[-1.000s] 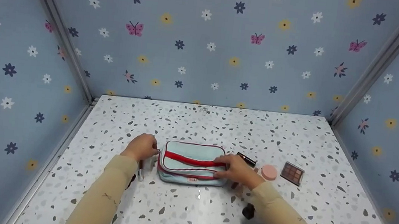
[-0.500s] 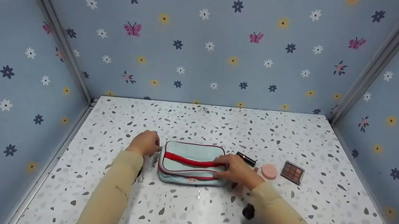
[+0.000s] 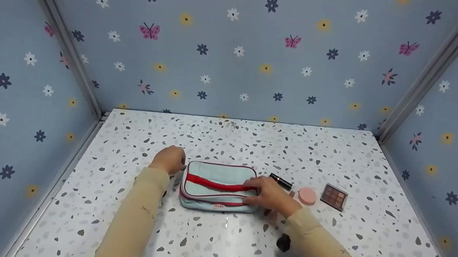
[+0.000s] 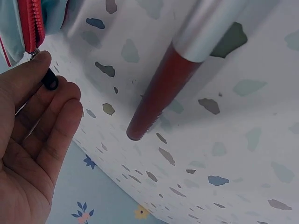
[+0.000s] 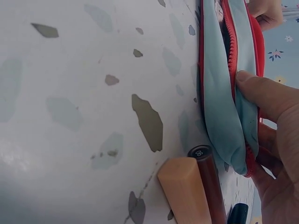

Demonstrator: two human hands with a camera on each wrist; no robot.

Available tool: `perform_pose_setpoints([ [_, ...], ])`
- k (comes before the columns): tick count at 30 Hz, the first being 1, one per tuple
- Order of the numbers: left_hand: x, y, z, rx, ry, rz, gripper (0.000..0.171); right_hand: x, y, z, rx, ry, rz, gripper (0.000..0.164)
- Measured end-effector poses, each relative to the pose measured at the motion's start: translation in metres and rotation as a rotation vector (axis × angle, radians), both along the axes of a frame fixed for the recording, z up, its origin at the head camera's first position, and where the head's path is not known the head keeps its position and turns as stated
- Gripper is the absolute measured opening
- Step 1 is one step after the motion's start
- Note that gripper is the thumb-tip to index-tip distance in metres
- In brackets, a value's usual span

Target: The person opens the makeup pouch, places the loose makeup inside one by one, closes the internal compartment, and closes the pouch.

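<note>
A light blue cosmetic bag (image 3: 215,170) with red piping and a red strap lies on the speckled table. At its left end is my left hand (image 3: 169,159). In the left wrist view, thumb and fingers pinch the black zipper pull (image 4: 50,80) of the red zipper (image 4: 33,23). My right hand (image 3: 273,196) grips the bag's right end, thumb on the front side in the right wrist view and fingers behind. There the zipper (image 5: 231,51) gapes along part of its length. A reddish-brown and silver stick (image 4: 163,88) lies near the left hand.
Right of the bag lie a black tube (image 3: 280,182), a round pink item (image 3: 307,196) and an eyeshadow palette (image 3: 334,197). A black object (image 3: 283,242) is nearer. A peach block-shaped piece (image 5: 184,189) and a brown tube (image 5: 210,182) lie by the bag's right end.
My left hand has moved a little away from me and rightward, along the bag's left end. The right hand keeps its hold on the bag, which stays in place.
</note>
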State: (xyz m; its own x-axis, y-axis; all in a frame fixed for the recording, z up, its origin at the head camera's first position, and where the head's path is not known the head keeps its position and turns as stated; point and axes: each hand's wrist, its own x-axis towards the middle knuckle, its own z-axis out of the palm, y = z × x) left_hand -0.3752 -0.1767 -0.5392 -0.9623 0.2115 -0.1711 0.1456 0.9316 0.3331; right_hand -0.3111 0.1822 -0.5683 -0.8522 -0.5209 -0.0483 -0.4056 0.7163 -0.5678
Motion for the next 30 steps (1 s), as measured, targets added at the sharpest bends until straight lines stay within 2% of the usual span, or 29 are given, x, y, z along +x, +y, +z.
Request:
perform_pose_setpoints([
  [10, -0.007, 0.007, -0.003, -0.038, 0.054, -0.027, 0.014, -0.001, -0.001, 0.000, 0.012, 0.000, 0.000, 0.048],
  [15, -0.007, 0.009, -0.002, -0.066, 0.071, -0.029, 0.014, -0.003, 0.001, -0.002, 0.002, 0.042, 0.029, 0.047],
  [20, 0.002, 0.007, 0.005, -0.084, 0.075, -0.020, 0.019, -0.002, -0.001, -0.002, -0.011, 0.052, 0.034, 0.048],
  [27, 0.019, 0.007, 0.013, -0.053, 0.074, -0.073, 0.019, 0.001, -0.003, 0.001, 0.051, 0.062, 0.039, 0.052],
  [30, 0.026, 0.004, 0.016, -0.028, 0.101, -0.107, 0.020, 0.001, -0.003, 0.005, 0.070, 0.074, 0.064, 0.053],
])
